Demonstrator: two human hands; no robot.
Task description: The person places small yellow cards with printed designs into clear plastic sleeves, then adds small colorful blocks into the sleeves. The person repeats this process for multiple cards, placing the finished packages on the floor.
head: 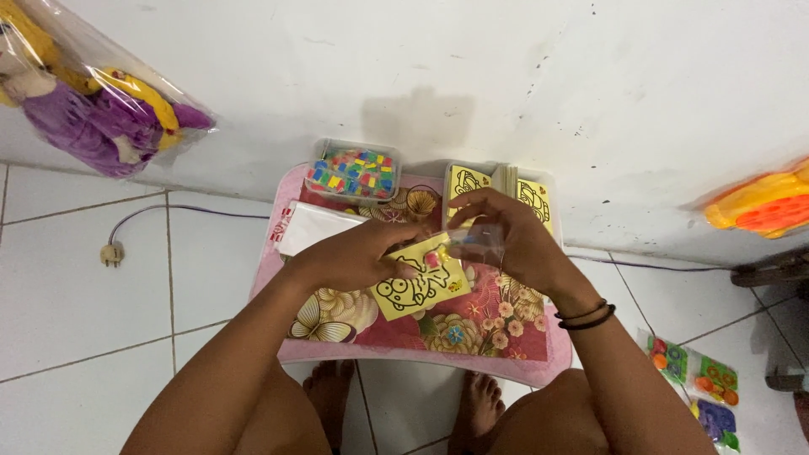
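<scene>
Over the floral table, the left hand is pinching a yellow cartoon card by its edge, while the right hand is closing its fingers on a small clear packet at the card's upper corner. Keeping the card flat and steady is likely helping. Behind, a tub of coloured pieces is sitting beside stacked cards.

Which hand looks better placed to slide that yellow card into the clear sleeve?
Probably the left hand: it already grips the yellow card at its upper edge, while the right hand is busy holding the clear sleeve just beside it.
</scene>
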